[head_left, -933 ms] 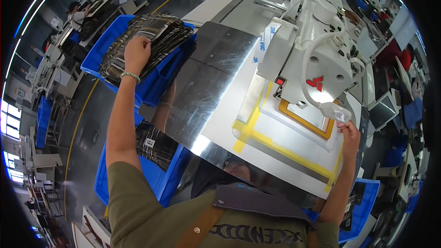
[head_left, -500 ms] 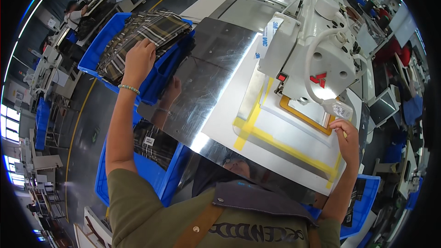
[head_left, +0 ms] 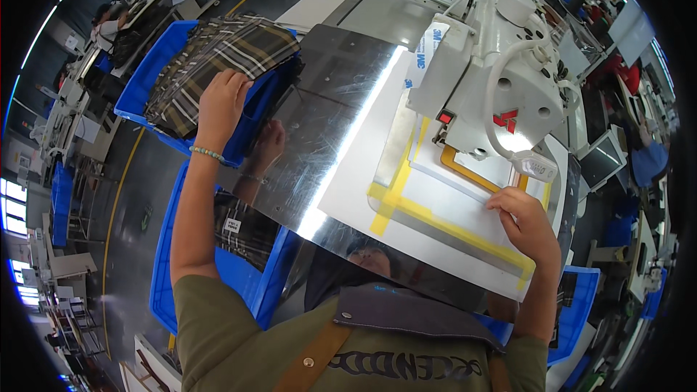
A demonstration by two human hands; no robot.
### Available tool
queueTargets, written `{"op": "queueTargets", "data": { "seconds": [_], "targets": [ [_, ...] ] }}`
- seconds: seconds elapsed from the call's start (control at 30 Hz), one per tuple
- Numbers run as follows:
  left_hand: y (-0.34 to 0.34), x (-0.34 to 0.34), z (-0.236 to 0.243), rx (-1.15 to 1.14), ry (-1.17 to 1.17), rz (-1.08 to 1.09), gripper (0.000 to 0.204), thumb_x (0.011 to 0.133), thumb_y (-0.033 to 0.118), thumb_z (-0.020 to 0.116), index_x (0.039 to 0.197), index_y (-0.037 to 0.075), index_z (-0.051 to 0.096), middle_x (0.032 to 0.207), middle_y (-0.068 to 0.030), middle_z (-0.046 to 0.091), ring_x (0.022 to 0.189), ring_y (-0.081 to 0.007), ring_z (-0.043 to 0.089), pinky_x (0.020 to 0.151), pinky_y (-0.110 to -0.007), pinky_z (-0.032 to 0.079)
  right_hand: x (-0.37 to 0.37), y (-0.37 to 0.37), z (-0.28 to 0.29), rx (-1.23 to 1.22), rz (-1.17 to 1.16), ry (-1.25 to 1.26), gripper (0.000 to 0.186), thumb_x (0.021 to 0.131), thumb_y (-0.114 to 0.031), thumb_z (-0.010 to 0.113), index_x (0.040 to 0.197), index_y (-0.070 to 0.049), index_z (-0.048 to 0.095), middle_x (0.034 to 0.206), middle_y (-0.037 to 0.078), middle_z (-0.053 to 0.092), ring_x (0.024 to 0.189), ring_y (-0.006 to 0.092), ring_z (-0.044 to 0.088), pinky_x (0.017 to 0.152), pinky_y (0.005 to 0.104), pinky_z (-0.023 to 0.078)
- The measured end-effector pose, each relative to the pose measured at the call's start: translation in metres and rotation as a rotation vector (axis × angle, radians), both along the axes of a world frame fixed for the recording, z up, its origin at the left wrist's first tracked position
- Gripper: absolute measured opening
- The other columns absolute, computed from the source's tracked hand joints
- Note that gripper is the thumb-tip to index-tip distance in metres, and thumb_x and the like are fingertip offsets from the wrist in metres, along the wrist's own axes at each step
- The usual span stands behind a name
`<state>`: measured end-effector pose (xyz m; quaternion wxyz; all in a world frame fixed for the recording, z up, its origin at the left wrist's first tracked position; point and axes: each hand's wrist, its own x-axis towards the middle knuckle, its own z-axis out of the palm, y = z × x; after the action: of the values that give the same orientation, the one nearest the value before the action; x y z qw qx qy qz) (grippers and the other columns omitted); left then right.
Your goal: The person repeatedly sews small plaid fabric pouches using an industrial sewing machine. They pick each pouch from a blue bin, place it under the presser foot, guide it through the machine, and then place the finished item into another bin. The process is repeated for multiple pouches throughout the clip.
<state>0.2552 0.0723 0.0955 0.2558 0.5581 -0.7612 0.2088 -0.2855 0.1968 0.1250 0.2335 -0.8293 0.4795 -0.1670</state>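
Observation:
At the upper left my left hand has its fingers pinched at the near edge of a stack of brown plaid fabric pieces. That stack fills a blue bin. A bead bracelet is on this wrist. My right hand is over a white template edged with yellow tape, its fingers bent, the thumb apart from them, with nothing seen in them. Just beyond its fingertips lies an orange frame, partly hidden under the white sewing machine head.
A shiny metal plate covers the table between bin and template. Below it on the left stands a second blue bin with plaid fabric; another blue bin is at the lower right. A white cable hangs from the machine head.
My right hand has moved left and slightly nearer, from the orange frame's corner onto the template. My left hand has dropped slightly toward the near edge of the fabric stack.

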Motion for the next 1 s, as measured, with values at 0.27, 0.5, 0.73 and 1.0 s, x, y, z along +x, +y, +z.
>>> {"op": "queueTargets", "data": {
  "seconds": [0.27,0.5,0.73,1.0],
  "targets": [
    [-0.006,0.005,0.004,0.101,-0.13,0.151,0.017,0.086,0.015,0.075,0.096,0.003,0.069,0.096,-0.0086,0.063,0.097,-0.0285,0.062,0.084,-0.041,0.054,-0.001,0.004,-0.006,0.002,-0.007,0.007,0.018,0.084,0.007,0.057,0.097,0.0,0.067,0.098,0.015,0.069,0.094,0.0348,0.067,0.086,0.0405,0.054],
    [-0.013,0.013,0.001,0.05,-0.247,0.113,0.013,0.084,0.015,0.076,0.09,0.004,0.07,0.092,-0.0084,0.063,0.093,-0.028,0.063,0.08,-0.041,0.054,-0.006,0.007,-0.01,-0.009,0.006,0.013,0.016,0.085,0.005,0.058,0.097,-0.001,0.066,0.096,0.015,0.068,0.092,0.0349,0.066,0.084,0.0409,0.053],
    [-0.007,0.0,0.036,-0.267,0.096,0.041,0.009,0.092,0.01,0.073,0.1,0.007,0.076,0.09,-0.0076,0.066,0.079,-0.0248,0.063,0.068,-0.038,0.05,0.001,0.009,-0.007,-0.036,0.017,-0.002,0.015,0.086,0.004,0.059,0.097,-0.001,0.067,0.097,0.014,0.068,0.093,0.0345,0.066,0.082,0.0406,0.054],
    [0.066,-0.103,-0.022,0.073,-0.079,-0.419,0.009,0.082,0.008,0.076,0.09,0.005,0.072,0.081,-0.0039,0.058,0.075,-0.0221,0.06,0.064,-0.035,0.051,0.057,0.003,-0.009,-0.175,0.122,-0.083,0.018,0.086,0.004,0.064,0.102,-0.002,0.07,0.101,0.013,0.07,0.093,0.0309,0.069,0.078,0.0374,0.056]
  ]
}}
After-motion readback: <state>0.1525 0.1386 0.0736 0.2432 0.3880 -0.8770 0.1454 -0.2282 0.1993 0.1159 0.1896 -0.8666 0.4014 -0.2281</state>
